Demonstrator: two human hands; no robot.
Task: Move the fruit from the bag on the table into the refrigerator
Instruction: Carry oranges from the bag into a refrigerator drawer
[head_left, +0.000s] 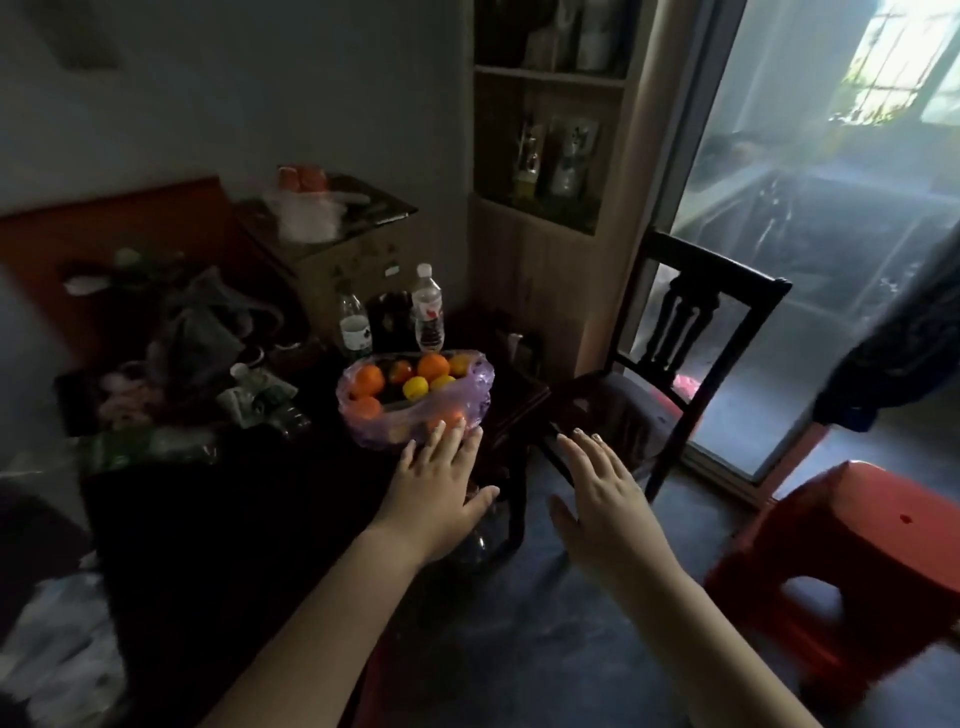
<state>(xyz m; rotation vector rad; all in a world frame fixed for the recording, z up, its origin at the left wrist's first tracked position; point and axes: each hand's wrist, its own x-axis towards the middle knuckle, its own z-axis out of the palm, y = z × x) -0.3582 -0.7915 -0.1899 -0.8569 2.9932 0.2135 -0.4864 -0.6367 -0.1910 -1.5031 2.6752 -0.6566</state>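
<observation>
Fruit (432, 366) sits heaped in the open purple bag (482, 383) near the corner of the dark table (234, 519). Both hands are empty, fingers straight: the left hand (439, 478) reaches the bag's near side, the right hand (602, 499) hovers apart, over a chair (683, 317). Gathering the rim or cupping both sides should keep fruit from rolling out.

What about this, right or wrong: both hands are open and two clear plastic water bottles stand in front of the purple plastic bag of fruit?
Wrong in one respect: the head view shows the two clear plastic water bottles standing behind the purple plastic bag of fruit. The left hand and right hand are open.
</observation>
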